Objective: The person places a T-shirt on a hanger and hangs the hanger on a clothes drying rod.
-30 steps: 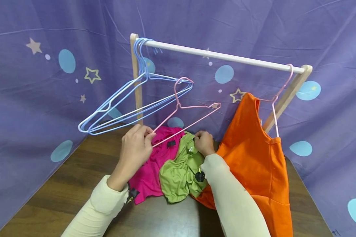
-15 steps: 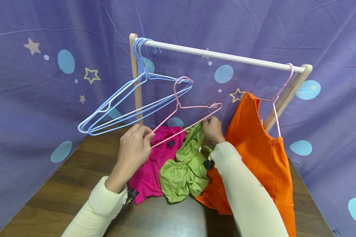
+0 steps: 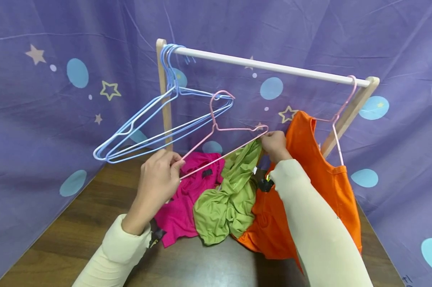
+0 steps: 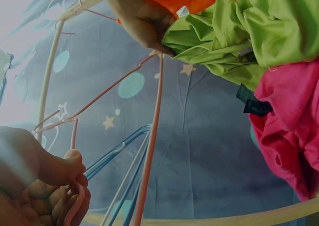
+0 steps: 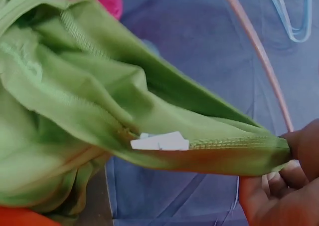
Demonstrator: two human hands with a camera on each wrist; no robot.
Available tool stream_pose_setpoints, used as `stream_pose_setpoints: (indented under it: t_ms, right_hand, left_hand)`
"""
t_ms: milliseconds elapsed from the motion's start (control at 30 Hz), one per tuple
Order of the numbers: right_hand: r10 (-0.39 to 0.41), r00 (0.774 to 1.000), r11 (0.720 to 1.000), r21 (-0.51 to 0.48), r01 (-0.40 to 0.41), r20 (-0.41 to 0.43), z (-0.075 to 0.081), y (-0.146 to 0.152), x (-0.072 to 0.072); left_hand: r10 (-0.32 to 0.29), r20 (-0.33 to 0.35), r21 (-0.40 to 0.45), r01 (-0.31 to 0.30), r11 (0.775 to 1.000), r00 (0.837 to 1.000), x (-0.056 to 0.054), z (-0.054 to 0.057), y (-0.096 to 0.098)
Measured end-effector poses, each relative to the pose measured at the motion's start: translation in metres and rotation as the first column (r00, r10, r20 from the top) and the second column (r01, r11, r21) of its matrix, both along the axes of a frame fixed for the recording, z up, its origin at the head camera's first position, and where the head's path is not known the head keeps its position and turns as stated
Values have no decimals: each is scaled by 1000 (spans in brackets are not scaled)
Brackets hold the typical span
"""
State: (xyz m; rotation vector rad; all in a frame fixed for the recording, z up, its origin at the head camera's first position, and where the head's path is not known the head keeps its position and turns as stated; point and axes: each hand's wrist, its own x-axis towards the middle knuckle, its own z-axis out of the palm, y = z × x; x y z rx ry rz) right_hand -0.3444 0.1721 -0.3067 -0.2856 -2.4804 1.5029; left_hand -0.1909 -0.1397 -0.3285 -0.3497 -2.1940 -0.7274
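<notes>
With thumb and fingers my left hand (image 3: 160,173) pinches the left end of a pink hanger (image 3: 233,129), held in the air below the rail. My right hand (image 3: 275,144) pinches the edge of a green garment (image 3: 233,199) at the hanger's right tip. In the right wrist view the green garment (image 5: 149,106) stretches taut to the fingers, with a white label (image 5: 159,141) on its seam. Its lower part lies bunched on the table. Beside it lies a pink garment (image 3: 183,199) with a dark label (image 3: 206,173).
A white rail (image 3: 266,64) on wooden posts stands behind. Several blue and white hangers (image 3: 137,127) hang at its left end. An orange garment (image 3: 323,175) hangs at the right on another pink hanger (image 3: 338,119). A purple curtain backs the wooden table (image 3: 75,235).
My right hand has moved right and upward, pulling the green garment's edge to the pink hanger's right tip. The left hand and its hanger have hardly moved.
</notes>
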Motion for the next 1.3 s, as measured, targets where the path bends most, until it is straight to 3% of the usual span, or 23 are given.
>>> stream_pose_setpoints:
  t_ms: [133, 400, 500, 667, 900, 1033, 1167, 1233, 1300]
  right_hand:
    - [-73, 997, 990, -119, 73, 7, 9, 3, 3]
    - [-163, 985, 983, -71, 166, 46, 17, 10, 7]
    - [-162, 986, 985, -59, 164, 37, 17, 9, 6]
    - [-157, 986, 987, 34, 159, -56, 12, 5, 6]
    - [-111, 986, 990, 72, 120, -121, 4, -10, 10]
    - [-48, 992, 997, 51, 55, -119, 0, -18, 13]
    - [116, 985, 992, 55, -109, -131, -3, -19, 16]
    - [204, 966, 971, 160, -179, -159, -3, -18, 17]
    - [282, 938, 925, 315, -211, -201, -4, -15, 16]
  left_hand:
    - [-1, 11, -13, 1, 1000, 1000, 4, 4, -2]
    - [-11, 101, -56, 16, 998, 995, 12, 9, -8]
    - [-23, 125, -65, 31, 997, 992, 12, 8, -8]
    - [-37, 127, -71, 46, 996, 991, 10, 6, -2]
    - [-10, 118, -57, 17, 998, 993, 7, -3, 8]
    - [16, 108, -46, -11, 999, 994, 6, -5, 9]
    - [29, 113, -48, -24, 999, 993, 5, -6, 9]
    - [35, 113, -49, -30, 998, 993, 5, -5, 9]
    - [42, 113, -50, -37, 998, 993, 4, -5, 8]
